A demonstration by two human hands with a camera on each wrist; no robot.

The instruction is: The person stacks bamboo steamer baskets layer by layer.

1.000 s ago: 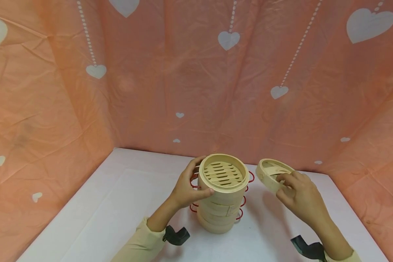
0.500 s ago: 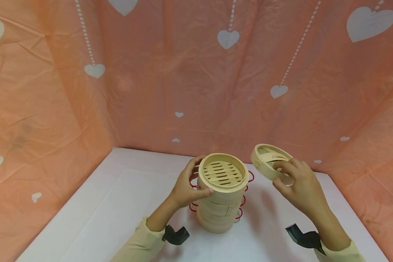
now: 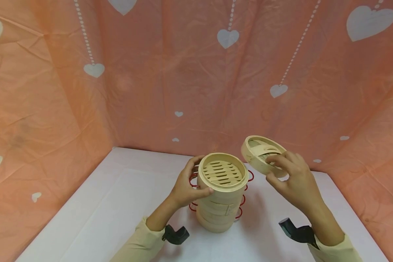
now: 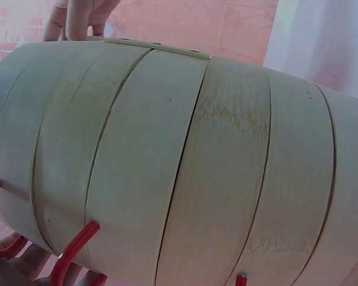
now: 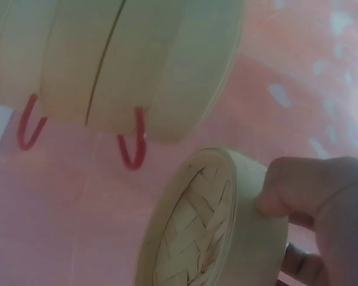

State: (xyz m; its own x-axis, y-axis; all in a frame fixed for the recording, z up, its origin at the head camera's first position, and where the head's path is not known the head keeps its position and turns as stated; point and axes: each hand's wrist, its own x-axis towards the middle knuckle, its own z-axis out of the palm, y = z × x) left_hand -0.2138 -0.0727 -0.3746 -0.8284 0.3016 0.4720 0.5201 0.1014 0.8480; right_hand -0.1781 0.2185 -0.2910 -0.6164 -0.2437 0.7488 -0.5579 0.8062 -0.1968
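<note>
While I am looking down from the head view, my left hand [image 3: 185, 188] is gripping the top tier of the steamer stack [image 3: 221, 193], standing on the white desk [image 3: 118, 196], fingers [image 3: 196, 162] curled round its rim. My right hand [image 3: 294, 182] is pinching the bamboo lid [image 3: 260, 153], tilted in the air just right of the stack.

In the left wrist view, the stack's wall [image 4: 185, 161] is filling the frame, fingertips [image 4: 77, 21] over its far edge.

In the right wrist view, my fingers [image 5: 298, 187] are clasping the lid's [image 5: 209, 226] rim, woven face showing, below the stack's red handles [image 5: 131, 146].
</note>
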